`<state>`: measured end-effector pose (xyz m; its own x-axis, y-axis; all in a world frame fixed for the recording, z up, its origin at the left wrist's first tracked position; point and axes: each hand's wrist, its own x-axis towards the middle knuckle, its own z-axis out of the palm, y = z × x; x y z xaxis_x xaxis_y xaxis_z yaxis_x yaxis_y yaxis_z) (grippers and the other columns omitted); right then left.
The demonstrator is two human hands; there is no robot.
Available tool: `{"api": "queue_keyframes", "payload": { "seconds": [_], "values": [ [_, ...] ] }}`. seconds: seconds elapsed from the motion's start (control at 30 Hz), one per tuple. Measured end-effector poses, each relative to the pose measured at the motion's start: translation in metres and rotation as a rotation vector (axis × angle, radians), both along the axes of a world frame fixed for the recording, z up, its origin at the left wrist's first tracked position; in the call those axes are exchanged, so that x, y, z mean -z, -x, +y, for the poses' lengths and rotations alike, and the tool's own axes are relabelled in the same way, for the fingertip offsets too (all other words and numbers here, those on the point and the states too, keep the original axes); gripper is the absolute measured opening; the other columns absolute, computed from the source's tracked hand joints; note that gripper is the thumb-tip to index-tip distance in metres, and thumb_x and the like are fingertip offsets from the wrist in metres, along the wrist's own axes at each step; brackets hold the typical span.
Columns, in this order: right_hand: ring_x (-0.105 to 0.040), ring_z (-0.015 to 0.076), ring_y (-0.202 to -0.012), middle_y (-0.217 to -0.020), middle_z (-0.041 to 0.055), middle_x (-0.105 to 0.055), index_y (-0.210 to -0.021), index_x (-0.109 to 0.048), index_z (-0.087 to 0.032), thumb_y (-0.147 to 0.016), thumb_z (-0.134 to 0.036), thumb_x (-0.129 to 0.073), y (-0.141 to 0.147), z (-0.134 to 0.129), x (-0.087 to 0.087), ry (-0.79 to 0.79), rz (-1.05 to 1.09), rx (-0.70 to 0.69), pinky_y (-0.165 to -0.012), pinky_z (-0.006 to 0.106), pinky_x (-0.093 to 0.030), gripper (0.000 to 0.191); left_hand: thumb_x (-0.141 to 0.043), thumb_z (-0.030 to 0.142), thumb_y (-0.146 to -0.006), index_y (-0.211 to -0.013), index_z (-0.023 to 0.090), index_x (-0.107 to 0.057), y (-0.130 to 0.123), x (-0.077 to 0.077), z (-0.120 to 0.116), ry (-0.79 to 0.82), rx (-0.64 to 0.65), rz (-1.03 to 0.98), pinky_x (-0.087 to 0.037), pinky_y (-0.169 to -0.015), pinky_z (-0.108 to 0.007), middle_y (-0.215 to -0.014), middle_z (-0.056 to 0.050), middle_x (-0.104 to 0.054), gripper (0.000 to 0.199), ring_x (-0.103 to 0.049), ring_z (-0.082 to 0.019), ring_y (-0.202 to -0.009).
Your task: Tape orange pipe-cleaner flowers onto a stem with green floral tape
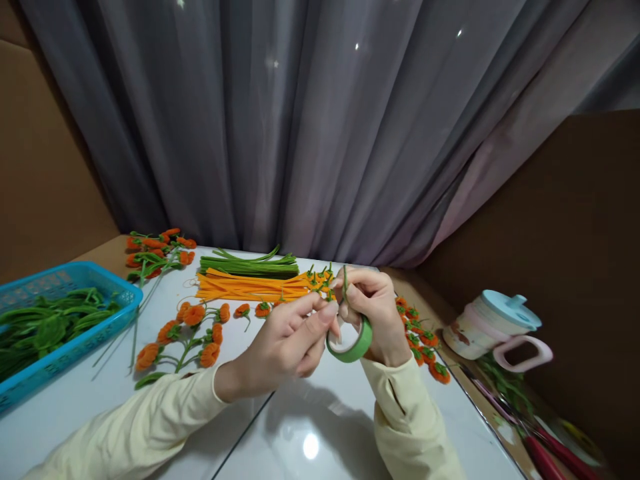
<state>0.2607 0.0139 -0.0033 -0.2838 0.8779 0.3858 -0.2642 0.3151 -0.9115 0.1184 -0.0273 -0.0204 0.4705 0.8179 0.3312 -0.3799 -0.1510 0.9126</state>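
My right hand [373, 307] is closed, pinching a short green stem [345, 283] that stands upright between its fingers. A roll of green tape [357, 343] hangs just below, against the fingers of that hand. My left hand [295, 337] meets it from the left with thumb and fingertips pinched together; what they hold is too small to make out. Behind the hands lie orange-yellow fuzzy stems [245, 285] and a bundle of green stems [250, 267]. An orange flower spray [187, 340] lies left of my left hand.
A blue basket [80, 340] of green leaves stands at the left. More orange flowers lie at the back left [157, 250] and right of my right hand [427, 347]. A lidded cup [490, 323] and red-handled tools [545, 457] are at the right. A curtain hangs behind.
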Motion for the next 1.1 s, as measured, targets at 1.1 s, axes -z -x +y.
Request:
{"api": "queue_keyframes", "payload": {
  "seconds": [1.1],
  "values": [
    [-0.052, 0.0110, -0.049, -0.061, 0.0030, -0.059, -0.076, -0.068, -0.013, -0.083, -0.034, -0.059, -0.043, -0.032, -0.045, -0.223, -0.679, 0.147, -0.043, 0.022, -0.042, 0.025, -0.047, 0.036, -0.088, -0.074, 0.014, -0.060, 0.006, -0.006, 0.005, -0.276, -0.323, 0.501, -0.015, -0.037, -0.020, -0.046, 0.009, -0.026, 0.029, -0.022, -0.005, -0.040]
  ]
}}
